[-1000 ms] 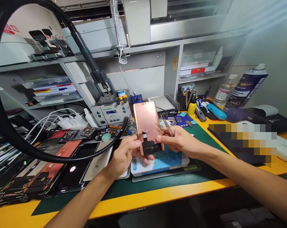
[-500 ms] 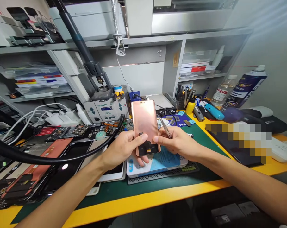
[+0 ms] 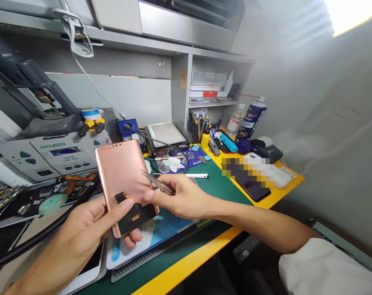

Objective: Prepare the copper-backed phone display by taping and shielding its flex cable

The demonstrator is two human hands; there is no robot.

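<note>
A rose-gold phone screen panel (image 3: 122, 168), its metallic back toward me, is tilted over the bench. A black flex cable lies across its dark lower end. My left hand (image 3: 92, 219) grips the panel's lower left, thumb on the back and fingers underneath. My right hand (image 3: 186, 196) is closed around metal tweezers (image 3: 159, 183), which point up and left across the panel's right edge. The right thumb touches the panel's back near that edge. Below the panel lies a blue and white pad (image 3: 161, 233) on a grey perforated mat.
A soldering station (image 3: 65, 151) stands at the left behind boards and phone parts. A black hose (image 3: 35, 239) crosses low at left. A heating plate (image 3: 167, 135), a white pen (image 3: 198, 176), bottles and a dark phone (image 3: 253, 188) lie further right.
The view has swung to the right, so the bench contents appear further left. The panel is still in my left hand, now more tilted, and the tweezers lean further across its edge.
</note>
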